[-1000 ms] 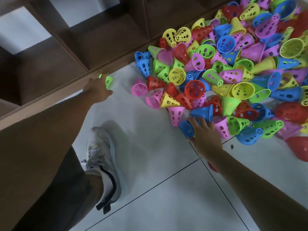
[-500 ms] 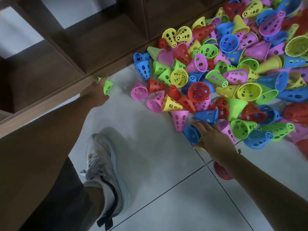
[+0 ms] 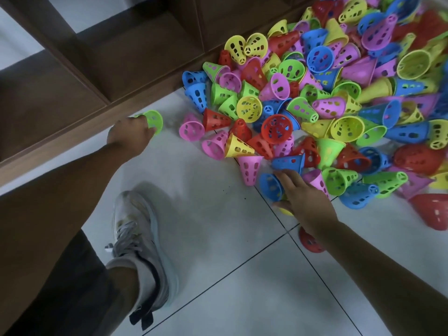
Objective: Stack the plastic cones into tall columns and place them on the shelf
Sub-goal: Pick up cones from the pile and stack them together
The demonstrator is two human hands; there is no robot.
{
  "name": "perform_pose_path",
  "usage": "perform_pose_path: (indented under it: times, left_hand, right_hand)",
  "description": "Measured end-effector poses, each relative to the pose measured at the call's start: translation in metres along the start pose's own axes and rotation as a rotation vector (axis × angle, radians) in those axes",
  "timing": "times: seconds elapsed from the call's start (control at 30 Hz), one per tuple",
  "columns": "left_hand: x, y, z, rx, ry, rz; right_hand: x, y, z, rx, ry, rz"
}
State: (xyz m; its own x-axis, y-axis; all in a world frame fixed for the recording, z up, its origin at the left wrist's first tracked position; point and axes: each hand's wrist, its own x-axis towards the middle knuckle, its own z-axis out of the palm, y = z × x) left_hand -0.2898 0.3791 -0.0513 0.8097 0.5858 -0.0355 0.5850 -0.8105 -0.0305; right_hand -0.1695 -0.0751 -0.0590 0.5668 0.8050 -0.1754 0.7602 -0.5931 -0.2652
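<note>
A big heap of perforated plastic cones (image 3: 315, 98) in pink, blue, green, yellow and red lies on the white tile floor at the upper right. My left hand (image 3: 128, 137) is closed around a green cone (image 3: 152, 121), held low beside the wooden shelf's bottom edge (image 3: 72, 132). My right hand (image 3: 300, 197) rests fingers spread at the heap's near edge, touching a blue cone (image 3: 270, 185) and just below another blue cone (image 3: 288, 162). A bit of yellow plastic (image 3: 286, 210) peeks from under its palm; whether the hand grips anything is hidden.
The dark wooden shelf unit (image 3: 135, 49) with open compartments runs along the top left. My left foot in a white sneaker (image 3: 140, 241) stands on the tiles at the middle bottom. One red cone (image 3: 311, 241) lies apart beneath my right forearm. Another red cone (image 3: 434, 210) sits at the right edge.
My left hand with the green cone has shifted slightly right, turning the cone's open mouth more into sight. My right hand stays at the heap's edge by the blue cones.
</note>
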Motion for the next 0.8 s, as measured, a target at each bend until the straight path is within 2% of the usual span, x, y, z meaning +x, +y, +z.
perform_pose_path:
  times: [0.13, 0.33, 0.5, 0.7, 0.8]
  left_hand:
    - [-0.016, 0.02, -0.021, -0.064, 0.094, 0.175]
    - [-0.06, 0.083, -0.071, -0.202, 0.091, 0.387]
    - [-0.102, 0.152, -0.093, -0.216, 0.083, 0.66]
    - [-0.158, 0.225, -0.079, -0.25, 0.052, 0.826]
    - [-0.181, 0.253, -0.069, -0.192, -0.102, 0.832]
  right_hand:
    - [-0.007, -0.001, -0.019, 0.06, 0.065, 0.027]
    - [-0.029, -0.002, -0.06, 0.204, 0.133, 0.135]
    - [-0.062, 0.007, -0.089, 0.368, 0.245, 0.236]
    - [-0.111, 0.025, -0.101, 0.46, 0.325, 0.318]
    - [-0.13, 0.032, -0.102, 0.505, 0.325, 0.382]
